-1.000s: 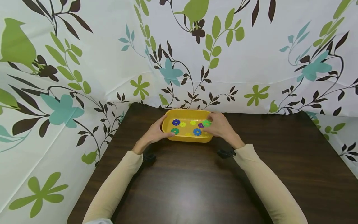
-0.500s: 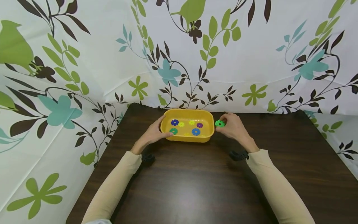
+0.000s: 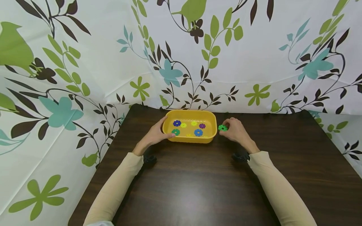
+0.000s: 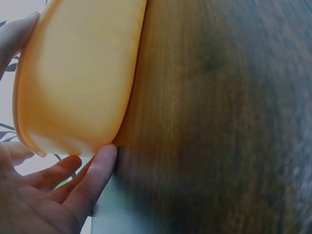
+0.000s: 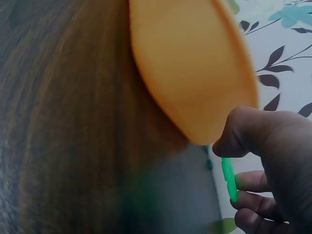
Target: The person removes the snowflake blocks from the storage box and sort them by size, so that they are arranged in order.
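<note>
A yellow plastic tub [image 3: 189,140] sits near the far edge of the table. My left hand [image 3: 154,134] grips its left end, thumb over the rim and fingers along the outer wall, as the left wrist view also shows. Inside lie several flower-shaped discs: a dark blue disc [image 3: 177,123], a teal disc [image 3: 176,131], a blue disc [image 3: 198,132], a purple disc [image 3: 202,126] and small yellow ones. Just right of the tub, my right hand [image 3: 235,131] pinches a bright green flower-shaped disc [image 3: 222,127], seen edge-on between thumb and fingers in the right wrist view.
The dark wooden table [image 3: 181,188] spreads toward me and to both sides. Behind it hangs a white curtain [image 3: 226,72] printed with leaves, birds and flowers, close along the back edge. A black wrist strap [image 3: 240,157] shows under the right wrist.
My right hand has come out of the tub with the green disc and moved right, past the rim, then slightly lower. The left hand keeps its grip on the tub.
</note>
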Available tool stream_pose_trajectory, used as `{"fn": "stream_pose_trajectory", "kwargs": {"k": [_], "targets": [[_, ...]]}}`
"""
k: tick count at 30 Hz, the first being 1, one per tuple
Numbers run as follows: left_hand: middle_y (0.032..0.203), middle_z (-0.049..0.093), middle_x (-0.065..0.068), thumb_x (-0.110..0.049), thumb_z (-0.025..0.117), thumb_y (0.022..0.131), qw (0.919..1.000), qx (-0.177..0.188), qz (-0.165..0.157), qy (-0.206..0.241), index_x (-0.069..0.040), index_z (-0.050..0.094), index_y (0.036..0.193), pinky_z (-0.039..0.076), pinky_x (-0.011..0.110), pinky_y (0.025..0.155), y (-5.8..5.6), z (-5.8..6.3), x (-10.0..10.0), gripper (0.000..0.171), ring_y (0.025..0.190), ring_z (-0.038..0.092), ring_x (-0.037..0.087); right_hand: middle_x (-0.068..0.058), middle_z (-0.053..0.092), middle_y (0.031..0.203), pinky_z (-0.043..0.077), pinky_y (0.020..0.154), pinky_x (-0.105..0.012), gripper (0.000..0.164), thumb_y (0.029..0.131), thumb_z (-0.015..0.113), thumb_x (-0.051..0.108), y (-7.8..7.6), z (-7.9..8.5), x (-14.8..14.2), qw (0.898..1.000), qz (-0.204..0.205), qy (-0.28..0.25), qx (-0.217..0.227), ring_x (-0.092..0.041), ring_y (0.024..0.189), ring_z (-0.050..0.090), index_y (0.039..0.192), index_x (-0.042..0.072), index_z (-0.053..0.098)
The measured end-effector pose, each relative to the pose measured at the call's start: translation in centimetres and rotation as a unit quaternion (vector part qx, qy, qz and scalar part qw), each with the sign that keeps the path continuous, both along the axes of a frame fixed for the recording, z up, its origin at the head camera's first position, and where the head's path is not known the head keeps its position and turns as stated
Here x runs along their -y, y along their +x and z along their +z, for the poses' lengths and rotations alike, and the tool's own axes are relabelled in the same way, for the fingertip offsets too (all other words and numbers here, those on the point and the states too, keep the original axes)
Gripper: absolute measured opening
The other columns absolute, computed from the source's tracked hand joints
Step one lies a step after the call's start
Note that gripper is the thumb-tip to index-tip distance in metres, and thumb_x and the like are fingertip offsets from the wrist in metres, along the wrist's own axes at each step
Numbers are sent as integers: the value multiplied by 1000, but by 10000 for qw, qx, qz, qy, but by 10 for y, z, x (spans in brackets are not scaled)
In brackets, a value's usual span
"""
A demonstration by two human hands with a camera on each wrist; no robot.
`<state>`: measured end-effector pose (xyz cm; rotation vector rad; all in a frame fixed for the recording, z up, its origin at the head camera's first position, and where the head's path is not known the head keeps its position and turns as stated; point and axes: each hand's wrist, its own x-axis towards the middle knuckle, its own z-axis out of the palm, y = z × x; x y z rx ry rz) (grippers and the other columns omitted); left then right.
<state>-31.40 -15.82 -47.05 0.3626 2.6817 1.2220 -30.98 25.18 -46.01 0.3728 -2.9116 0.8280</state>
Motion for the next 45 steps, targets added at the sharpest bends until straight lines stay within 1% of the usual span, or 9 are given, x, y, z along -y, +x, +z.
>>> {"fn": "stream_pose_trajectory", "kwargs": {"k": [9,16,20,25,29,33,37,41,45], "targets": [[182,26,17,-52,87,89,9999,24,0,112,-17,16,177,33,62,132,0,-2,1,118,161,38,41,-21,70,106,55,90,-50,37,87,83,23,-5,-13,2,9993,242,220,162,-33,99,63,111,-5,77],[175,39,17,-50,89,87,9998,68,59,169,-24,13,177,43,62,126,1,-2,2,120,144,54,40,-22,70,109,58,90,-50,39,90,85,22,-7,-17,0,9984,417,264,290,-32,98,65,115,-6,76],[172,43,17,-50,89,87,9997,9,23,235,-25,14,177,45,62,124,1,-1,2,119,139,56,39,-23,70,115,57,96,-54,43,93,84,24,-9,-15,-1,9975,483,339,377,-36,106,65,122,-7,75],[170,45,16,-50,88,88,9998,6,-37,217,-27,13,177,45,62,124,0,-2,3,119,137,58,38,-26,71,119,55,100,-59,43,98,79,22,-7,-5,0,9987,410,207,214,-41,112,65,128,-8,72],[170,45,16,-48,89,88,9997,-39,-37,247,-27,13,177,45,62,124,-1,-3,4,118,137,58,38,-24,72,116,57,93,-55,36,103,74,18,-3,15,9,9990,370,-221,-116,-38,105,66,129,-7,73],[172,44,15,-49,89,88,9997,-56,-34,256,-27,13,177,44,62,125,-1,-4,5,119,140,56,38,-23,72,119,56,94,-54,38,102,76,18,1,34,25,9975,554,-418,-153,-36,106,65,132,-5,73],[170,46,16,-47,89,89,9995,-59,-74,305,-27,13,177,46,61,123,0,-4,5,118,137,58,38,-25,73,122,57,100,-56,44,97,81,18,2,45,46,9957,883,-271,-71,-39,111,67,132,-8,72],[167,49,16,-46,89,89,9992,-72,-116,374,-27,14,177,48,61,122,0,-3,3,118,135,59,38,-25,74,123,57,104,-57,47,95,82,20,-4,45,64,9924,1216,182,82,-41,116,68,132,-8,73],[167,49,17,-47,89,88,9990,-99,-155,410,-26,14,177,47,60,122,-2,-4,2,118,135,59,37,-21,76,110,56,97,-49,34,94,83,19,-11,40,80,9815,1768,719,141,-36,105,66,116,-7,77]]}}
